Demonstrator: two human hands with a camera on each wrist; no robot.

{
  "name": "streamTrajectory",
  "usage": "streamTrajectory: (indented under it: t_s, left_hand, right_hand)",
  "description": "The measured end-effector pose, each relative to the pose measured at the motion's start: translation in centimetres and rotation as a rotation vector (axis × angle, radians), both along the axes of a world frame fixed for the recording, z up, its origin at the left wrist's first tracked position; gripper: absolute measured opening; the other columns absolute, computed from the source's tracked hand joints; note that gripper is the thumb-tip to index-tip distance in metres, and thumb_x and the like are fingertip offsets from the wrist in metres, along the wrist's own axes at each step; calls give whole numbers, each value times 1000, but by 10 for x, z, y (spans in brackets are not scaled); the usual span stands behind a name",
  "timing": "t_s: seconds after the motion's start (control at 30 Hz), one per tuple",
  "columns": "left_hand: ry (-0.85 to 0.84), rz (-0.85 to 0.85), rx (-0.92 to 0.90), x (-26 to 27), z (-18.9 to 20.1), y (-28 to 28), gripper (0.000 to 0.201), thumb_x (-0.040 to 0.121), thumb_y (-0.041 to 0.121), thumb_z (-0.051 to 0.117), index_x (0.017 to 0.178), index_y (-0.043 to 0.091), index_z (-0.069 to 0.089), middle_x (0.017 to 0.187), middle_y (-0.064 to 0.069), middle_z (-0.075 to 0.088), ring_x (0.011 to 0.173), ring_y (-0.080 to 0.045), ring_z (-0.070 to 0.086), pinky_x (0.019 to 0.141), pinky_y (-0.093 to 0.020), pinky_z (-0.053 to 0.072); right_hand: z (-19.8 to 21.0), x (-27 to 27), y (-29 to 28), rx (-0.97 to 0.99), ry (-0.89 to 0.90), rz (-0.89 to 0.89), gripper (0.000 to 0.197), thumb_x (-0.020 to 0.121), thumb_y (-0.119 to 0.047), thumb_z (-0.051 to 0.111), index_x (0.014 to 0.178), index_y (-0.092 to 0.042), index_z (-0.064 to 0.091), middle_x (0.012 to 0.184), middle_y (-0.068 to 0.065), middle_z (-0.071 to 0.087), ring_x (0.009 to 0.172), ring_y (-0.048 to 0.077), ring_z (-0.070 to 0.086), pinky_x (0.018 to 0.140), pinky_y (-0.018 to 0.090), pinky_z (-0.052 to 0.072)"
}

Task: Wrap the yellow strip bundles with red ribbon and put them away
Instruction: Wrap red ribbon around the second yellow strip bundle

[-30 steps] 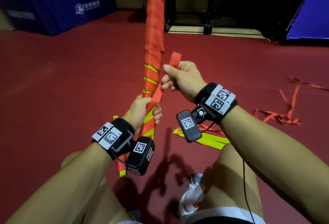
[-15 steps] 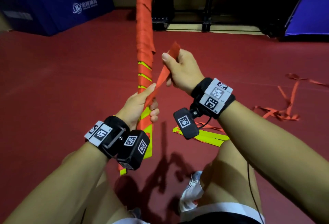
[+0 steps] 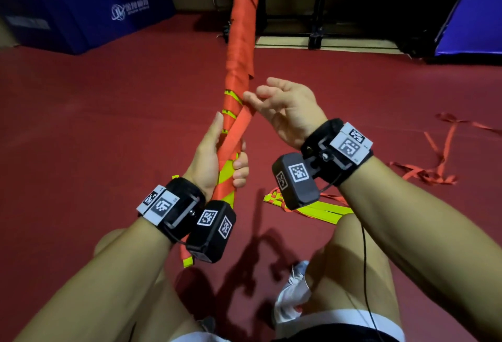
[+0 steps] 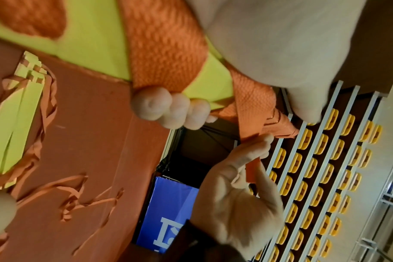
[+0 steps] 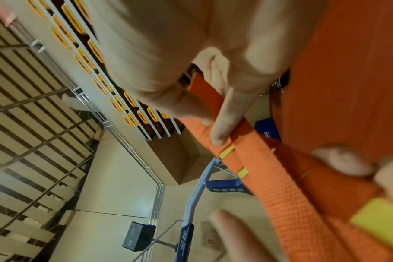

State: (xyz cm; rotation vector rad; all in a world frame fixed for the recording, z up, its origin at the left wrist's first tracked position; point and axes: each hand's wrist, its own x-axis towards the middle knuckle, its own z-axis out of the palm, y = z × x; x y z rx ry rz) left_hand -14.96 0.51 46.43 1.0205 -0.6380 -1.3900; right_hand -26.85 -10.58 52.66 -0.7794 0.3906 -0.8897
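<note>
The left hand (image 3: 217, 159) was clenched round the lower part of the yellow strip bundle (image 3: 239, 51), which rose toward 12 o'clock. The right hand (image 3: 285, 109), at 2 o'clock from it, pinched the free end of the red ribbon (image 3: 240, 128) just beside the bundle. Winding looked part done, with yellow gaps showing near the grip (the upper length was covered). The next move likely called for carrying the tail round behind, kept taut. More yellow strips (image 3: 323, 210) lay on the floor at 5 o'clock.
</note>
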Motion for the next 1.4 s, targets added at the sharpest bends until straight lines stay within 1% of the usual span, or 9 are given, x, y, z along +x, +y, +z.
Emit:
streamTrajectory:
  t_s: [0.17,0.3,0.47,0.6,0.83,0.93,1.03,1.23,1.4]
  left_hand:
    - [124,-167,-152,7,5,2,60,52,41,94,78,8,52,57,-1,39,47,-14,39,44,-24,37]
    - [25,-136,-230,-2,15,3,33,59,1,77,89,14,69,62,-5,46,52,-18,48,56,-32,52]
    - [-240,51,-104,-3,17,4,55,84,-9,59,131,18,53,87,-13,64,56,-24,67,69,-44,61]
    - [-179,12,-94,-5,17,7,63,89,-6,54,140,32,51,96,-8,72,66,-28,73,80,-47,61]
    - [-102,178,-71,9,15,-10,37,95,-7,51,124,11,65,96,-7,69,82,-33,74,80,-50,61]
    - [-29,245,-92,16,11,-18,24,87,-3,60,106,10,65,85,-9,66,72,-23,70,74,-38,61]
    - [-16,362,-54,18,8,-23,19,87,-1,64,97,14,62,76,-3,58,66,-17,60,62,-26,54]
    - [-401,451,45,33,3,-19,22,73,32,76,80,19,61,62,7,62,62,-13,60,66,-29,48]
    - [-592,406,78,46,-3,-11,48,65,67,75,74,20,77,81,-10,74,77,-29,68,75,-46,60]
  right_hand:
    - [-21,4,-18,-164,304,-283,19,90,12,65,90,-3,54,77,14,64,52,13,67,51,19,56]
    - [-42,15,-17,-317,445,-336,27,89,10,68,81,-9,50,54,4,62,43,7,61,37,19,43]
    - [-51,20,-24,-206,449,-358,30,86,13,69,82,-8,48,49,1,61,39,7,59,43,19,50]
    - [-62,22,-13,-220,594,-218,29,86,12,68,86,-11,50,72,10,62,41,9,58,45,23,52]
    - [-58,18,8,-425,651,-321,22,77,-10,63,91,-22,52,90,-6,60,64,16,64,72,52,60]
    - [-57,18,21,-536,721,-162,29,72,-46,67,81,-22,51,68,-4,65,64,21,63,63,41,49]
    - [-67,22,31,-644,905,40,46,70,-68,62,98,-34,49,87,0,71,75,24,69,74,43,56]
    - [-70,29,42,-705,903,-104,47,79,-61,67,70,-16,61,56,-1,64,55,19,61,57,38,50]
    - [-75,34,35,-696,868,-97,40,80,-54,78,71,-18,63,63,-7,65,56,9,56,59,28,45]
